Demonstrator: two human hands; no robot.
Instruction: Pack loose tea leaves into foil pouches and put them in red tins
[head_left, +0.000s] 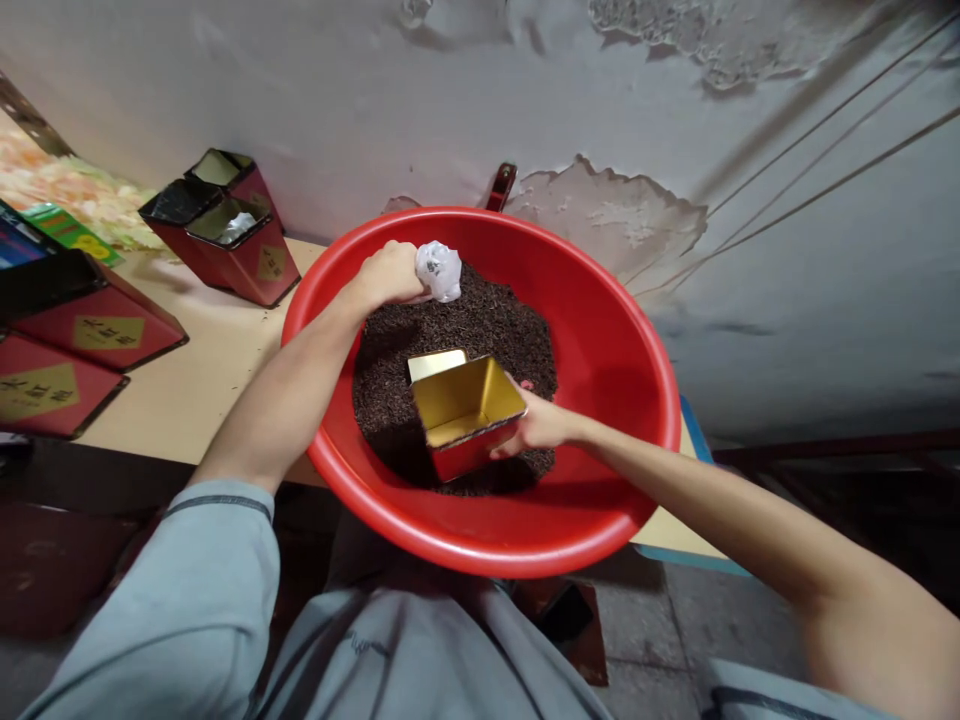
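A large red plastic basin (607, 320) holds a heap of dark loose tea leaves (517, 310). Over the heap's far left side, my left hand (391, 272) is closed around a crumpled white plastic bag (440, 270). My right hand (536, 420) grips the right side of a red square tin (461, 458), which is tilted so its bare gold inside faces me. A pale gold flap or lid (437, 364) shows at the tin's far edge; whether it is attached I cannot tell. The tin's underside is hidden.
Several red tins with yellow labels stand on the pale table (161, 385) at left, including an open tin (255, 255) with white plastic inside. A peeling wall (450, 120) rises behind the basin. Thin cords (795, 175) hang at right. A green box (71, 232) sits far left.
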